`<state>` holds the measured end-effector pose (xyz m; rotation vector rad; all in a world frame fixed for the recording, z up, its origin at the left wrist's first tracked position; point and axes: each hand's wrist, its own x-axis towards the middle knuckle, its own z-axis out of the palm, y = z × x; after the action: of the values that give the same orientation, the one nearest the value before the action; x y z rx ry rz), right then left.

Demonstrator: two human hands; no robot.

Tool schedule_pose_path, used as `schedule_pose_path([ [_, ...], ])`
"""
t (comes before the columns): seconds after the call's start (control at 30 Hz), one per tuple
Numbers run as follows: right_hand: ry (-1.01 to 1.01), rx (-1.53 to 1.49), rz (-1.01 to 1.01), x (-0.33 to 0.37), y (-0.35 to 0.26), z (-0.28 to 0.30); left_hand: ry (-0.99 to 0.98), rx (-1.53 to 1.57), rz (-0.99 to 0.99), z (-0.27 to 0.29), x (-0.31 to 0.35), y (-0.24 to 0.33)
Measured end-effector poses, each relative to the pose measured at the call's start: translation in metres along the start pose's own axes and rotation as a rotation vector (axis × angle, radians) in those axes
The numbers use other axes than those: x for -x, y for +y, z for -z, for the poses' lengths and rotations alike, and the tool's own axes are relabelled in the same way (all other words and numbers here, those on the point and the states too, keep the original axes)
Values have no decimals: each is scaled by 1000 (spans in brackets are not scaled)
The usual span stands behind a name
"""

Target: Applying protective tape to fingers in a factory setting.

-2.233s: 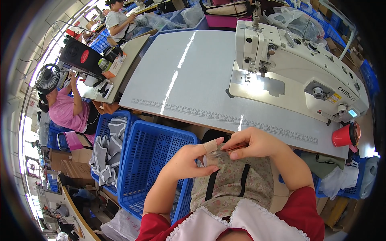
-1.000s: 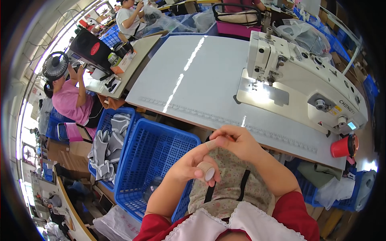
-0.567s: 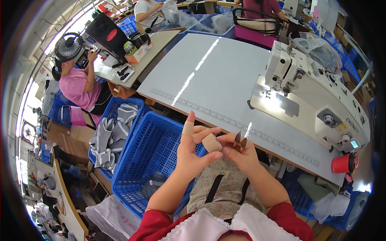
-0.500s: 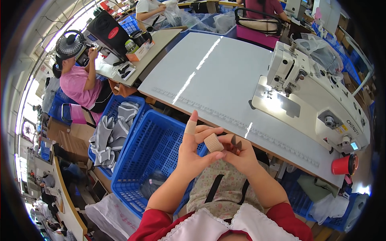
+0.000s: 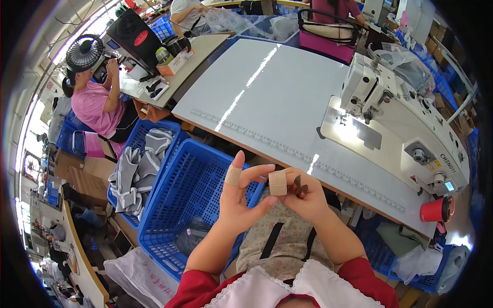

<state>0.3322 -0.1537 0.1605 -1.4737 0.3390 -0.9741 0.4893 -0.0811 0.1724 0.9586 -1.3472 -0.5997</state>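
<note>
Roll of beige ribbed tape, short and cylindrical (image 5: 278, 183): held up between the two hands, above the lap and just short of the table's near edge.

Left hand (image 5: 239, 201): forefinger raised and wrapped by a beige tape band (image 5: 232, 175); thumb and middle finger spread and curved about the roll's left side (whether it is gripped by them cannot be told).

Right hand (image 5: 308, 199): closed in a narrow grip, fingers set at the roll's right side. Small dark-bladed metal snips (image 5: 298, 184) are held in it, the blades pointed upward; their handles are mostly hidden by the fingers.

Floral-print cloth apron with black straps (image 5: 295, 241): worn over the lap, below the hands.

White flat-topped table (image 5: 267, 97): placed beyond the hands, with a ruled scale marked along its near edge. By it are borne a white metal sewing machine (image 5: 411, 120), at right, its lamp lit, and a red cup with a dark lid (image 5: 434, 209), at the near right corner.

Blue perforated plastic basket (image 5: 192, 174): stood to the left of the hands; a dark grey plastic-wrapped bundle (image 5: 192, 235) is contained. Grey fabric pieces with white edging (image 5: 149, 167): heaped in a second blue plastic basket (image 5: 173, 126), farther left.

Co-worker in a pink shirt (image 5: 97, 108): seated at far left.
</note>
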Motion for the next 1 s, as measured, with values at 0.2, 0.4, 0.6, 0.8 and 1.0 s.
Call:
schedule_pose_path([
  [0.2,-27,256,142,-3,-5,3,-13,-376,-265,6,-6,13],
  [0.4,-17,354,111,-3,-12,3,40,-590,-357,3,-10,24],
  [0.6,-27,460,169,0,-10,5,48,-639,-344,3,-10,26],
  [0.8,-33,461,101,4,-16,6,17,-521,-96,5,-9,14],
  [1.0,-37,482,28,3,-17,4,35,-647,-32,-5,-11,14],
])
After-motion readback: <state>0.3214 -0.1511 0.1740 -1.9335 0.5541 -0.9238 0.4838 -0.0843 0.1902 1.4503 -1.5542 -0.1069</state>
